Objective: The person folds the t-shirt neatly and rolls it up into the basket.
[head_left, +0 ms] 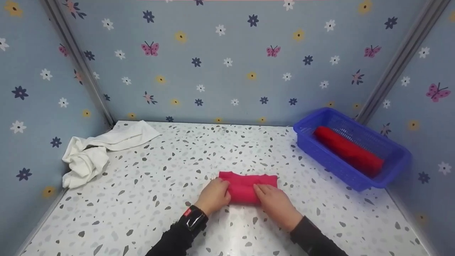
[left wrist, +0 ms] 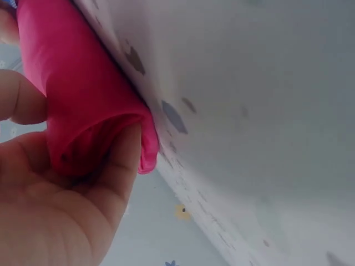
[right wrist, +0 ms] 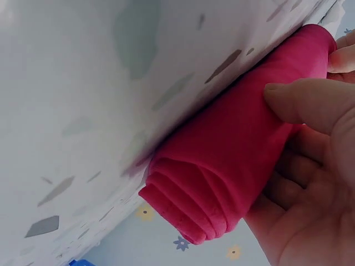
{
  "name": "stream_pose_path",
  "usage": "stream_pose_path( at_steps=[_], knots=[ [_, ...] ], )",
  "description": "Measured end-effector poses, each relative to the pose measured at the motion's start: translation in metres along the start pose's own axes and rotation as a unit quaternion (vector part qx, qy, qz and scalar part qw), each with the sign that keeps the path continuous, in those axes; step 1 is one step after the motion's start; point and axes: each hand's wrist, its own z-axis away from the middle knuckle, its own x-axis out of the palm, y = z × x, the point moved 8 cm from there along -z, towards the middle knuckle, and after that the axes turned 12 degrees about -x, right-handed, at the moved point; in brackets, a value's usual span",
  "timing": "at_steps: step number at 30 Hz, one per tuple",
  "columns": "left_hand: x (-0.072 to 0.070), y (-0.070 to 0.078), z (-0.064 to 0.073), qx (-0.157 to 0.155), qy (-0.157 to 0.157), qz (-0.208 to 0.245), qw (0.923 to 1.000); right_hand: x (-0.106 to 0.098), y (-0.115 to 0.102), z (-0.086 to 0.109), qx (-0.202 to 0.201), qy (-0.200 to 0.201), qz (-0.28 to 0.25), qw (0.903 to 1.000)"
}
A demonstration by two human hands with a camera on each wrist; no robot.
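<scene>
A pink cloth, partly rolled up, lies on the speckled tabletop in front of me. Its far edge is a flat, slightly wavy strip. My left hand grips the left end of the roll; in the left wrist view one digit is tucked into the open end of the cloth. On the right side, my right hand holds the roll too. The right wrist view shows the thumb pressed on the cloth, the other fingers behind it, and stacked layers at the end.
At the back right a blue plastic basket stands against the wall, with a rolled red cloth inside. A crumpled white cloth lies at the back left. Flower-patterned walls close off the back and both sides.
</scene>
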Motion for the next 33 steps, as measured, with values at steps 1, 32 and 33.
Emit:
stream_pose_path(
  at_steps=[1,32,33],
  knots=[
    [-0.001,0.002,0.002,0.006,0.012,-0.018,0.9998,0.0,0.0,0.0,0.001,0.0,-0.001,1.0],
    [0.001,0.033,0.016,0.069,0.095,-0.216,0.9692,-0.004,0.007,-0.002,0.011,0.016,-0.034,0.9992],
    [0.002,0.032,0.014,0.067,0.092,-0.216,0.9697,-0.004,0.007,-0.002,0.011,0.017,-0.037,0.9991]
  ],
)
